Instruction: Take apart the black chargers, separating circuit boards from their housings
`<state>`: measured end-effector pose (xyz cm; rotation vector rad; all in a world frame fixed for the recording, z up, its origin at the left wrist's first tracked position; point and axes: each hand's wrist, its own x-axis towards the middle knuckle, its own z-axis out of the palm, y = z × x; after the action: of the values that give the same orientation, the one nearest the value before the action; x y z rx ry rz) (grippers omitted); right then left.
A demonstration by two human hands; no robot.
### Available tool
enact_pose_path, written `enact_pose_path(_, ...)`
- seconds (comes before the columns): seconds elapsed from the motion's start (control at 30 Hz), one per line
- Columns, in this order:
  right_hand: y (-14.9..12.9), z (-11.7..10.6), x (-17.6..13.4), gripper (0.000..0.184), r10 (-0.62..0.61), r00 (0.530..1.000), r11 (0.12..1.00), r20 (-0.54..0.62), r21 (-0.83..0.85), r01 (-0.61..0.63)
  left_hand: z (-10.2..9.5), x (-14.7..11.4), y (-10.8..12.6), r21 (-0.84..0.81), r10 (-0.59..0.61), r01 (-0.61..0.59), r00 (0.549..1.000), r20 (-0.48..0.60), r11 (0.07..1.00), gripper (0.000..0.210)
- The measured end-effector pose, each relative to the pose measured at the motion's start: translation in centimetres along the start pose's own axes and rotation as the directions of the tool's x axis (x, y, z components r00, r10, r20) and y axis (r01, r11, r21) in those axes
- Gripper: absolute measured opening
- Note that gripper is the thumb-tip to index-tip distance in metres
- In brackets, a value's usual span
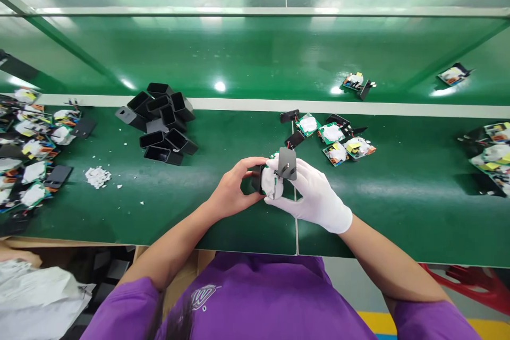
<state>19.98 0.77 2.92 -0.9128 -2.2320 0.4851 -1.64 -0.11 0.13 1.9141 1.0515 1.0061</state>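
My bare left hand (237, 188) grips a black plastic case (257, 180) between thumb and fingers. In my white-gloved right hand (313, 194) is a circuit board (272, 183) covered with white filler, its end at the case's mouth. How deep the board sits in the case I cannot tell. A dark plug piece with pins (287, 163) hangs at the board's right end, by the gloved fingers. Beyond the right hand lie several similar boards (333, 133) with black plug pieces on wires.
Several hollow black cases (161, 122) are heaped at the back left. White scraps (98, 177) lie nearer, beside a big pile of boards (34, 170). More boards (494, 156) are at the far right. Behind a pale rail (239, 104), two boards rest on the green belt (247, 58).
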Motion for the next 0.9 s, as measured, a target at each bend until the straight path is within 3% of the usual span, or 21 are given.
enact_pose_path(0.43,-0.57,-0.64,0.00,0.060,0.006,0.999,0.999,0.037,0.039,-0.008,-0.57,0.20,0.53,-0.026,0.084,-0.083,0.996,0.021,0.996,0.057)
enact_pose_path(0.8,-0.73,-0.61,0.06,0.039,-0.037,0.999,0.999,0.028,-0.030,0.037,-0.38,0.15,0.56,-0.043,0.079,-0.079,0.997,0.009,0.996,0.054)
enact_pose_path(0.9,-0.63,-0.48,0.00,0.042,-0.029,0.999,0.999,0.023,-0.030,0.030,-0.30,0.12,0.51,-0.037,0.069,-0.069,0.998,0.003,0.997,0.054)
